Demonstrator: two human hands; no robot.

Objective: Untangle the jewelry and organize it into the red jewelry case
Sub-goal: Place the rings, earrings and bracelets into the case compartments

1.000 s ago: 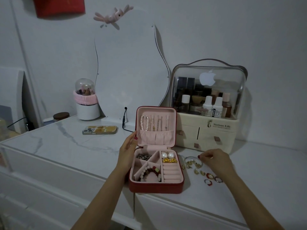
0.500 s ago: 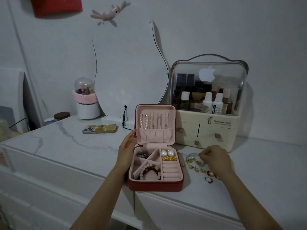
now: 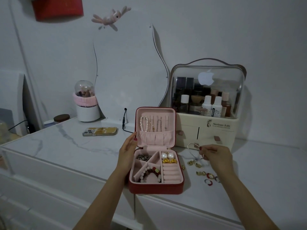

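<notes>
While the case stays open on the counter, one piece has left the loose pile.

Change: the right hand (image 3: 216, 155), which a moment ago was low over the pile beside the case, is now raised a little and pinches a thin silver bangle (image 3: 192, 151) between thumb and fingertips; the bangle hangs clear of the counter.
Tangle: a pale thread or chain seems to hang from the bangle toward the gold pieces (image 3: 193, 163) below, but the light is poor and I cannot tell if it is still caught.
Left hand: the left hand (image 3: 127, 149) is in the same place as before, fingers straight and relaxed, resting against the left edge of the lid of the red jewelry case (image 3: 156, 188); it steadies the lid and grips nothing.
Case: the lid stands upright with a pearl strand (image 3: 144, 124) and thin chains hung inside; the tray holds pearl earrings (image 3: 167, 156), a beaded bracelet (image 3: 150, 173) and a dark piece at top left. The ring rolls (image 3: 171, 174) look empty.
Still outside: coloured rings (image 3: 211, 178) and gold pieces lie on the counter, right of the case.
Meaning: I judge that the bangle is the next piece to go in, once it is free; most of the small rings remain to be sorted.
</notes>
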